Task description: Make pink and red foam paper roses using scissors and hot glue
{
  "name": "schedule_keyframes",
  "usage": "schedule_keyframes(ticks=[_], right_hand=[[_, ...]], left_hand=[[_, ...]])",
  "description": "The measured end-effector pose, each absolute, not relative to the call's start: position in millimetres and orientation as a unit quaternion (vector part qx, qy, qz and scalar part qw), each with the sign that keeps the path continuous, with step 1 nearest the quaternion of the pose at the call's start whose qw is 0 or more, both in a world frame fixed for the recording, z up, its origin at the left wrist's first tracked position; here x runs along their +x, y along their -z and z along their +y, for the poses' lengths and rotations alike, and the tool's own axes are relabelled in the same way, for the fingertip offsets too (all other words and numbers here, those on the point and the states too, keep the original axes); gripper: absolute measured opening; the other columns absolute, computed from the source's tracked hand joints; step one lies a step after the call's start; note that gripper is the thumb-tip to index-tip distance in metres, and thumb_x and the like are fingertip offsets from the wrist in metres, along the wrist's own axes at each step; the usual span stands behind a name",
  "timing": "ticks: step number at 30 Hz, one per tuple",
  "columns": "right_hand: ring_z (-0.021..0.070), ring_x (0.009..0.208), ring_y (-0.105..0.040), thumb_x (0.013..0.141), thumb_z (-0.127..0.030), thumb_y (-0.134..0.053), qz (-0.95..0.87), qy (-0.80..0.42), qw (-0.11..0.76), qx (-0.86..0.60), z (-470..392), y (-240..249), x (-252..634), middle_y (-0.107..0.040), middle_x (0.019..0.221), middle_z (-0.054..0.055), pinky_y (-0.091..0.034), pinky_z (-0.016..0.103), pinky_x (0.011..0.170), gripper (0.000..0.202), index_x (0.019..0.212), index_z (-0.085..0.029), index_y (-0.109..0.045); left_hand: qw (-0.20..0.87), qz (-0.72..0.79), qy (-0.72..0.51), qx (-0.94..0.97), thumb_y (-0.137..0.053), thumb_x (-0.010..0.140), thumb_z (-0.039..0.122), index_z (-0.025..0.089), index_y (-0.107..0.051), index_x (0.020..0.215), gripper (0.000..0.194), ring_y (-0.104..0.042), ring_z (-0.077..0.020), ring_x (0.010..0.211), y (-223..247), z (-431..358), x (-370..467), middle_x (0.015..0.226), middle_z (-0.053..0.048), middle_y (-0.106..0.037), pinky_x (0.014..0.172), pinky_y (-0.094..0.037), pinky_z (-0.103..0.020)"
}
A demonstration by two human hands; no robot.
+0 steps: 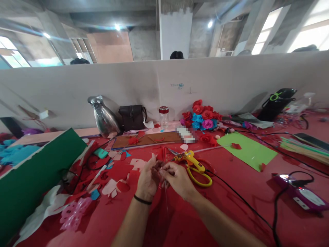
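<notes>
Both hands meet over the red table. Between them runs a thin wire stem (166,200), upright in view, its lower end hanging below my fingers. A narrow piece of red paper (163,153) shows at the top of the stem. My right hand (180,178) pinches the stem with thumb and forefinger. My left hand (149,178), with a dark band on the wrist, curls its fingers around the stem from the other side; its fingertips are partly hidden. Just right of my hands lie a yellow glue gun (190,157) and yellow-handled scissors (202,181).
Paper scraps (110,187) litter the left, beside a green board (38,171). Behind stand a steel flask (104,118), a black bag (132,117), a glass jar (163,119) and paper flowers (203,118). A green sheet (246,151) and purple power strip (303,197) lie right, with cables.
</notes>
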State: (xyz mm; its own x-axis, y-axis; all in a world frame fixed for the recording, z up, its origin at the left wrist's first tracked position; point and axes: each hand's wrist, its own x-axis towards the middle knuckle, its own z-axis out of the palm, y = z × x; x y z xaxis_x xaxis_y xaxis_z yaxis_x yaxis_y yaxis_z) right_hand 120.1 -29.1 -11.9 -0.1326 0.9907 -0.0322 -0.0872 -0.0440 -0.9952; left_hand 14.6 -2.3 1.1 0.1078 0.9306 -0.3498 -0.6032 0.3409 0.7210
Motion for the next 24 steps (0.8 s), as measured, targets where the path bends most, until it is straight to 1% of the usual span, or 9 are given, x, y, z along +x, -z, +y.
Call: schedule_keyframes(ticks=[3, 5, 7, 10, 13, 15, 20, 24], right_hand=[[0.0099, 0.039, -0.056, 0.072, -0.044, -0.063, -0.509, -0.555, 0.480, -0.450, -29, 11, 121, -0.058, 0.052, -0.005, -0.044, 0.020, 0.040, 0.027, 0.070, -0.019, -0.051], [0.0096, 0.038, -0.054, 0.071, -0.043, -0.063, -0.518, -0.546, 0.481, -0.449, -29, 11, 121, -0.057, 0.051, -0.005, -0.043, 0.020, 0.039, 0.027, 0.070, -0.019, -0.052], [0.0097, 0.038, -0.054, 0.072, -0.043, -0.064, -0.526, -0.540, 0.479, -0.450, -29, 10, 121, -0.057, 0.051, -0.005, -0.043, 0.020, 0.039, 0.026, 0.070, -0.019, -0.053], [0.0102, 0.039, -0.055, 0.072, -0.043, -0.063, -0.531, -0.539, 0.473, -0.452, -29, 10, 121, -0.058, 0.051, -0.004, -0.043, 0.020, 0.041, 0.026, 0.070, -0.019, -0.053], [0.0108, 0.040, -0.056, 0.073, -0.044, -0.062, -0.535, -0.534, 0.473, -0.453, -30, 9, 121, -0.058, 0.052, -0.004, -0.044, 0.021, 0.041, 0.026, 0.069, -0.019, -0.054], [0.0109, 0.040, -0.056, 0.073, -0.044, -0.062, -0.536, -0.532, 0.472, -0.455, -30, 10, 121, -0.059, 0.053, -0.003, -0.044, 0.021, 0.041, 0.026, 0.070, -0.019, -0.055], [0.0116, 0.042, -0.057, 0.073, -0.042, -0.061, -0.535, -0.543, 0.468, -0.447, -29, 13, 121, -0.058, 0.053, -0.004, -0.044, 0.021, 0.042, 0.024, 0.074, -0.019, -0.056], [0.0107, 0.041, -0.055, 0.073, -0.038, -0.062, -0.530, -0.552, 0.468, -0.442, -29, 12, 121, -0.058, 0.051, -0.004, -0.043, 0.021, 0.043, 0.020, 0.074, -0.019, -0.056]], left_hand=[[0.728, 0.373, -0.555, 0.151, -0.071, 0.066, 0.026, 0.016, -0.054, 0.062, 0.020, -0.054, -0.0101, 0.049, -1, -2, 15, 0.055, 0.001, -0.058, 0.044, -0.041, -0.020], [0.734, 0.357, -0.550, 0.178, -0.074, 0.061, 0.020, 0.016, -0.055, 0.065, 0.020, -0.050, -0.0084, 0.044, 0, -2, 14, 0.053, 0.004, -0.055, 0.039, -0.036, -0.019], [0.737, 0.346, -0.544, 0.204, -0.077, 0.056, 0.017, 0.016, -0.057, 0.070, 0.024, -0.048, -0.0076, 0.043, 2, -2, 13, 0.053, 0.005, -0.054, 0.038, -0.034, -0.018], [0.740, 0.348, -0.528, 0.228, -0.079, 0.053, 0.019, 0.017, -0.057, 0.073, 0.029, -0.050, -0.0083, 0.043, 4, -2, 11, 0.055, 0.005, -0.055, 0.038, -0.036, -0.018], [0.751, 0.351, -0.493, 0.264, -0.079, 0.054, 0.026, 0.017, -0.055, 0.067, 0.029, -0.045, -0.0080, 0.035, 4, -3, 10, 0.050, 0.005, -0.052, 0.033, -0.033, -0.020], [0.751, 0.352, -0.482, 0.281, -0.079, 0.054, 0.029, 0.016, -0.055, 0.063, 0.029, -0.043, -0.0077, 0.034, 3, -3, 9, 0.048, 0.005, -0.052, 0.033, -0.032, -0.020], [0.738, 0.349, -0.504, 0.281, -0.082, 0.050, 0.026, 0.014, -0.058, 0.061, 0.028, -0.048, -0.0070, 0.041, -3, -4, 7, 0.050, 0.004, -0.055, 0.039, -0.037, -0.019], [0.730, 0.353, -0.509, 0.288, -0.082, 0.049, 0.025, 0.014, -0.061, 0.063, 0.027, -0.049, -0.0071, 0.043, -7, -4, 7, 0.052, 0.004, -0.056, 0.041, -0.037, -0.019]])
